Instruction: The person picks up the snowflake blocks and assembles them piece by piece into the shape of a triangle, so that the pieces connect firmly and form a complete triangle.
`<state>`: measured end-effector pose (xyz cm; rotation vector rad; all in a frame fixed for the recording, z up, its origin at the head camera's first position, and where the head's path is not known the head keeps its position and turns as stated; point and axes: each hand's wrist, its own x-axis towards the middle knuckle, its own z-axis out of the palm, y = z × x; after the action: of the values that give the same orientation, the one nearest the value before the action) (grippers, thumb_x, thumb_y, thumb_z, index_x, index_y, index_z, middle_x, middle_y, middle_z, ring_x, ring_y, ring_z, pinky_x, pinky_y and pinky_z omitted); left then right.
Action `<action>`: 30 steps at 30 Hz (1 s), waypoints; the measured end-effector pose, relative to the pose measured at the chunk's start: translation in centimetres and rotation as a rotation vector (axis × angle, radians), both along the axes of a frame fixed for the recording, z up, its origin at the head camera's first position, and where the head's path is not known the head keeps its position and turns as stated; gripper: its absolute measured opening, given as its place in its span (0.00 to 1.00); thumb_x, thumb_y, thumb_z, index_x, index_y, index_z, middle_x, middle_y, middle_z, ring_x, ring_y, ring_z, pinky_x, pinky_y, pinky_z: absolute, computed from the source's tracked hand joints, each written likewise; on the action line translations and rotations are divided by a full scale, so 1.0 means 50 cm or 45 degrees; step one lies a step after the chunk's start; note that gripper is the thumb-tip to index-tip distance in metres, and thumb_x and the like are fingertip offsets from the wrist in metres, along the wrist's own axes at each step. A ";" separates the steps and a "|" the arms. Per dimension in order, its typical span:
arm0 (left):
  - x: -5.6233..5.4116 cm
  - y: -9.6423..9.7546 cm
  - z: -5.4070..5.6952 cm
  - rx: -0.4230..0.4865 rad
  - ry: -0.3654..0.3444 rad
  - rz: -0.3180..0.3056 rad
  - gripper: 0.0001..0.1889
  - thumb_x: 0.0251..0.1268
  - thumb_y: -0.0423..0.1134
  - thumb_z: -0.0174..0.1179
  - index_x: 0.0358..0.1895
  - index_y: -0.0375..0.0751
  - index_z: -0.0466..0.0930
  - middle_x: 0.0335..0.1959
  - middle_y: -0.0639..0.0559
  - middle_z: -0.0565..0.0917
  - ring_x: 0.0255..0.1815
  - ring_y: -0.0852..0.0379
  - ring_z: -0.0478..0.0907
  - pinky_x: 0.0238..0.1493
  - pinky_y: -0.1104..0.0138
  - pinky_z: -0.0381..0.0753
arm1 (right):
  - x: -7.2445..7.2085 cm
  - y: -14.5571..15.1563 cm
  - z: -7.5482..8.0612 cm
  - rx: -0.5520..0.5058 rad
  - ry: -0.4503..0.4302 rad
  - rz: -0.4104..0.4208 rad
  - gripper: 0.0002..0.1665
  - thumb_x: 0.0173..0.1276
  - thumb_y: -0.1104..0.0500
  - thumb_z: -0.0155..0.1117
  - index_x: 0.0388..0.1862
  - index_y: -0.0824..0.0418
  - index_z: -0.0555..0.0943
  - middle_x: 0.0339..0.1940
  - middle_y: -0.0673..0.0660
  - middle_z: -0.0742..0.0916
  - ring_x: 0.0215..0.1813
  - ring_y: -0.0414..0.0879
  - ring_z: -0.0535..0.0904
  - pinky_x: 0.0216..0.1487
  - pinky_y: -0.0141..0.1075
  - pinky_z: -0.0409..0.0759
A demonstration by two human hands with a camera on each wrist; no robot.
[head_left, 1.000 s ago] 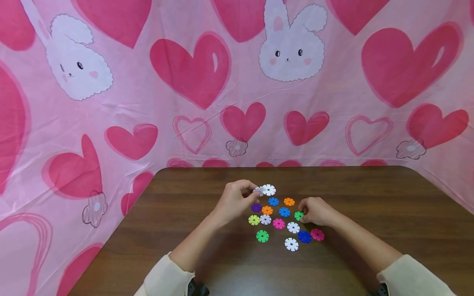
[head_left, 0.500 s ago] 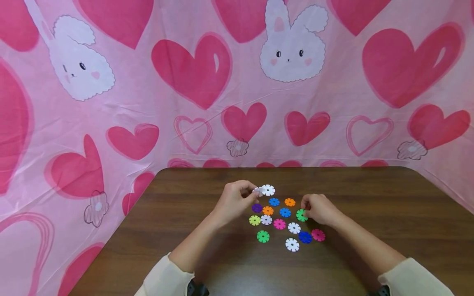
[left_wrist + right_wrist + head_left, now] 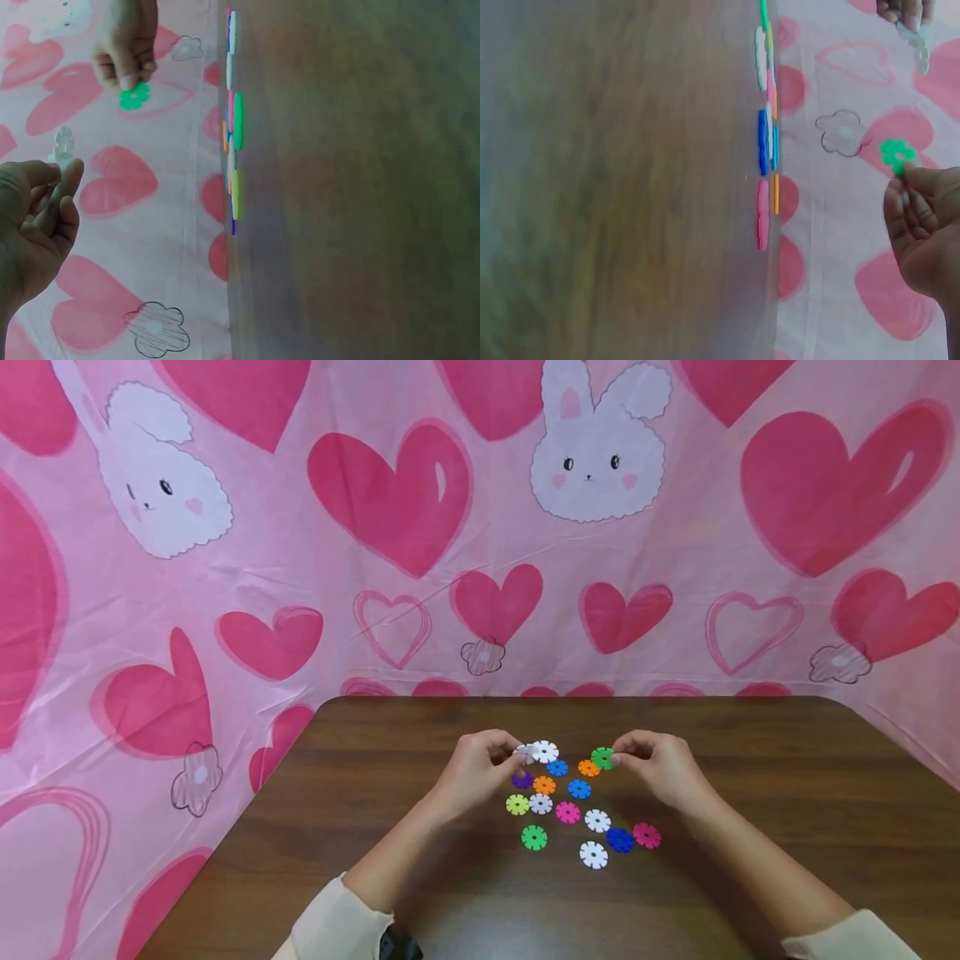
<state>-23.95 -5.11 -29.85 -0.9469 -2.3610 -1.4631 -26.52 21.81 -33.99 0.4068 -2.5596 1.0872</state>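
Observation:
In the head view my left hand [image 3: 476,777] pinches white notched building discs [image 3: 543,752], which look joined edge to edge. Across from it my right hand [image 3: 663,768] holds a green notched building disc [image 3: 602,758] between thumb and fingertips. The left wrist view has this green disc [image 3: 135,96] raised off the table, at about the height of the white discs [image 3: 64,142]. A gap separates the two held pieces. Under and in front of the hands lie loose discs, among them an orange disc [image 3: 588,768], a light blue disc [image 3: 557,768] and a purple disc [image 3: 522,780].
More discs lie flat on the brown wooden table [image 3: 375,877]: a pink disc [image 3: 567,812], a dark blue disc [image 3: 620,840], a second green disc [image 3: 534,837], a yellow disc [image 3: 517,804] and several white ones. Behind the table hangs a pink cloth [image 3: 405,627] with hearts and rabbits.
My right hand has lifted the green disc from the table and carried it up and slightly left, toward the white discs. My left hand stays nearly in place with its pieces.

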 end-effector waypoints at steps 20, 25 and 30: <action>0.011 0.013 0.001 0.025 -0.135 -0.078 0.04 0.59 0.24 0.58 0.35 0.25 0.79 0.29 0.36 0.82 0.26 0.54 0.80 0.30 0.69 0.81 | 0.050 -0.057 0.020 -0.436 -0.028 0.219 0.08 0.59 0.66 0.65 0.34 0.71 0.79 0.25 0.57 0.84 0.27 0.41 0.77 0.28 0.31 0.77; 0.010 0.015 -0.003 0.052 -0.129 -0.099 0.03 0.60 0.24 0.58 0.34 0.24 0.79 0.26 0.36 0.82 0.24 0.54 0.80 0.29 0.72 0.80 | 0.052 -0.064 0.019 -0.441 -0.043 0.220 0.08 0.60 0.65 0.65 0.35 0.71 0.80 0.25 0.58 0.84 0.28 0.47 0.78 0.29 0.32 0.77; 0.012 0.017 -0.003 0.072 -0.088 -0.082 0.03 0.59 0.24 0.58 0.33 0.24 0.79 0.25 0.37 0.82 0.24 0.53 0.80 0.28 0.72 0.80 | 0.051 -0.066 0.018 -0.450 -0.049 0.218 0.08 0.60 0.64 0.65 0.35 0.71 0.80 0.26 0.58 0.84 0.29 0.47 0.79 0.31 0.32 0.78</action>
<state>-23.38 -4.26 -30.00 -0.9822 -2.3438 -1.6023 -23.97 18.53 -33.08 0.5214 -2.3288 1.5879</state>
